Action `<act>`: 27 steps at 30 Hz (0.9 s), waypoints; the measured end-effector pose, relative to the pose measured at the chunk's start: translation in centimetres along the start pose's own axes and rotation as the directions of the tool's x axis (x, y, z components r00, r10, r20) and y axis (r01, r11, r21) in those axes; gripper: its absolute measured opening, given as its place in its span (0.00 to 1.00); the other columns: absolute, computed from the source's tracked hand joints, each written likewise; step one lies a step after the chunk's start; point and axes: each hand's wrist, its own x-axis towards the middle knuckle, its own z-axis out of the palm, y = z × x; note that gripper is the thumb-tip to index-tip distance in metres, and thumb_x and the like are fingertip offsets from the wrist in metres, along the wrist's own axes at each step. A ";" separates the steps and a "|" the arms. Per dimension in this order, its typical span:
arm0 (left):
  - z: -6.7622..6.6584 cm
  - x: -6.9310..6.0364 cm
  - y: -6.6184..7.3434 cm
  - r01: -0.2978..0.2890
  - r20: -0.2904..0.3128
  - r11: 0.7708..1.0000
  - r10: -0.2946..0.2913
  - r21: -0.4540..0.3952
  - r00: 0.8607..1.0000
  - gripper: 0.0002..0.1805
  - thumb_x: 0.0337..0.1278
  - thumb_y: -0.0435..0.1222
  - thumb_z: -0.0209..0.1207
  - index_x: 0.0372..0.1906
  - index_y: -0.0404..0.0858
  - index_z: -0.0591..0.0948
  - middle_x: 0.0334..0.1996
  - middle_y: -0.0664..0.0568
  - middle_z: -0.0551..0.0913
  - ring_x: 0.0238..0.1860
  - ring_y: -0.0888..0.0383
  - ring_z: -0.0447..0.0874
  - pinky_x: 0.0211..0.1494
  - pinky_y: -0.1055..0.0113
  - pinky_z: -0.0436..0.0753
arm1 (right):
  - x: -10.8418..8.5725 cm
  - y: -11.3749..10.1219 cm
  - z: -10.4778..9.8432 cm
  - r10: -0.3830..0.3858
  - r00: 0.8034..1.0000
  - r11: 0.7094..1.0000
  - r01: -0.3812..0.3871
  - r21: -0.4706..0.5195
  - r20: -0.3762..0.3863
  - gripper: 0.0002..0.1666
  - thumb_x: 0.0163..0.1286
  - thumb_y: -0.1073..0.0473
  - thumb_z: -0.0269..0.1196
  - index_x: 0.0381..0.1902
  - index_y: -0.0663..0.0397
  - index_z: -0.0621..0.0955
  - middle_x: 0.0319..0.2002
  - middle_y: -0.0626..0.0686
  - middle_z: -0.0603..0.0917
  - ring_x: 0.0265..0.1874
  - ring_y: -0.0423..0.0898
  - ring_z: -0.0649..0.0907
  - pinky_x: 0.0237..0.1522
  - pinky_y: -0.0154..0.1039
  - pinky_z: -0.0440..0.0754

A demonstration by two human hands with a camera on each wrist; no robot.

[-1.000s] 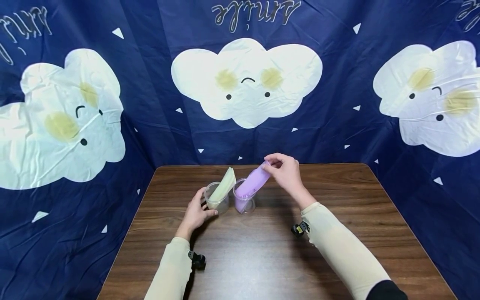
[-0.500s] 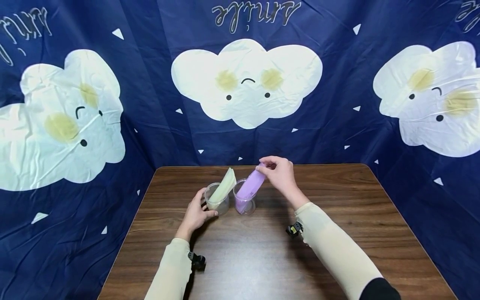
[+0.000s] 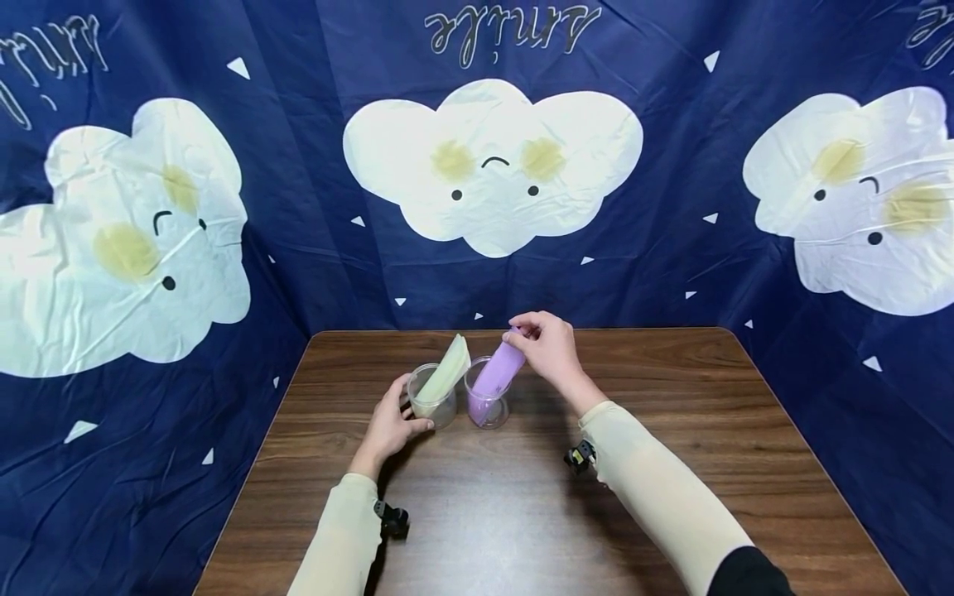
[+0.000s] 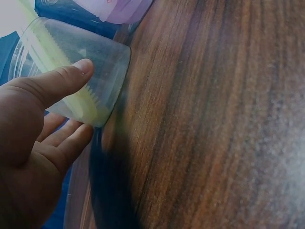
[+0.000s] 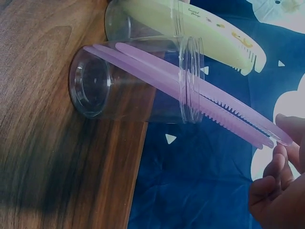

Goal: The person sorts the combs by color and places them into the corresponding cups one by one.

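Observation:
Two clear plastic jars stand side by side on the table. My left hand (image 3: 391, 424) grips the left jar (image 4: 107, 52), thumb on one side and fingers on the other. Pale yellow-green combs (image 3: 445, 377) lean in that jar, their upper ends above the rim. Several purple combs (image 5: 157, 78) slant inside the right jar (image 5: 138, 107) and stick out past its rim. At their upper end, my right hand (image 3: 550, 346) pinches a purple comb (image 5: 257, 123) between thumb and fingers. How many purple combs it holds, I cannot tell.
The wooden table (image 3: 477, 505) ends just behind the jars, against a dark blue cloth (image 3: 313, 190) printed with white clouds. Small black cameras hang at both wrists, close above the table.
My right hand has moved left, bringing the upper ends of the purple combs closer over the right jar. The left hand and its jar have stayed in place.

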 end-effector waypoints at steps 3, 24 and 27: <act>0.1 0.1 -0.1 -0.003 -0.001 1.000 0.003 -0.007 1.000 0.55 0.37 0.18 0.76 0.75 0.37 0.63 0.71 0.35 0.69 0.73 0.37 0.68 0.71 0.51 0.76 | 0.0 0.2 0.0 -0.009 1.000 1.000 0.009 0.005 -0.003 0.14 0.57 0.56 0.78 0.41 0.54 0.91 0.32 0.52 0.87 0.29 0.44 0.81 0.32 0.33 0.78; -1.0 -0.1 -0.1 -0.102 -0.008 0.983 0.104 0.152 0.995 0.52 0.40 0.27 0.79 0.74 0.39 0.66 0.68 0.36 0.75 0.66 0.37 0.77 0.72 0.40 0.73 | -2.3 1.3 -2.8 -0.025 1.000 0.998 0.026 0.059 -0.009 0.14 0.63 0.54 0.75 0.45 0.52 0.90 0.34 0.51 0.86 0.31 0.42 0.83 0.34 0.29 0.80; -1.4 -0.4 -0.1 -0.128 -0.001 0.981 0.129 0.149 0.992 0.51 0.43 0.30 0.79 0.75 0.38 0.66 0.68 0.36 0.74 0.66 0.36 0.77 0.72 0.39 0.73 | -2.8 1.5 -3.3 -0.023 1.000 0.998 0.023 0.051 0.000 0.14 0.64 0.54 0.74 0.46 0.53 0.89 0.36 0.51 0.86 0.32 0.43 0.84 0.36 0.32 0.83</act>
